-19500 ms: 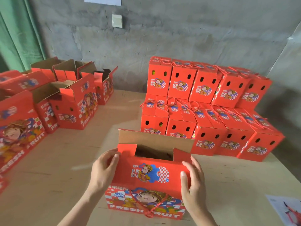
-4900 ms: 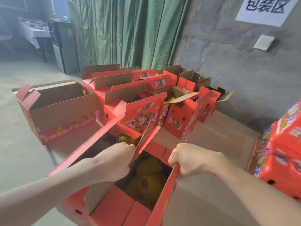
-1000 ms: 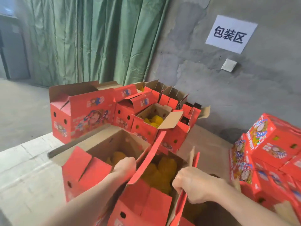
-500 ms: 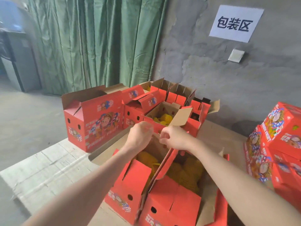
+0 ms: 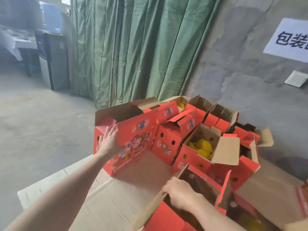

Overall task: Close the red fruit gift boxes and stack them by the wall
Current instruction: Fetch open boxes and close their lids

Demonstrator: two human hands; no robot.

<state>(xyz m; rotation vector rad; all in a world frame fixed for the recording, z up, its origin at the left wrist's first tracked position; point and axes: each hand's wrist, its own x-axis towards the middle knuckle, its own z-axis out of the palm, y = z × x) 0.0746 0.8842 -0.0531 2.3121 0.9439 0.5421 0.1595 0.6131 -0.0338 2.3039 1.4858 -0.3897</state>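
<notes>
The open red gift box (image 5: pixel 138 130) I'm reaching for stands at the table's (image 5: pixel 108 197) left edge, ahead and to my left. Its flaps are up and its long printed face runs away from me toward the concrete wall (image 5: pixel 241 80). My left hand (image 5: pixel 109 140) lies flat on its near corner, fingers straight and slightly spread, pressing rather than gripping. That hand is by far the nearer. My right hand (image 5: pixel 180 192) is low on my right, well apart from that box, fingers curled over the brown flap edge of a second open box (image 5: pixel 166 220) just beneath me. I judge the far box must slide along its length toward me, so the left hand has to hook the corner. More open boxes crowd beside it, one showing yellow net-wrapped fruit (image 5: pixel 203 147), with a green curtain (image 5: pixel 133 47) behind.
</notes>
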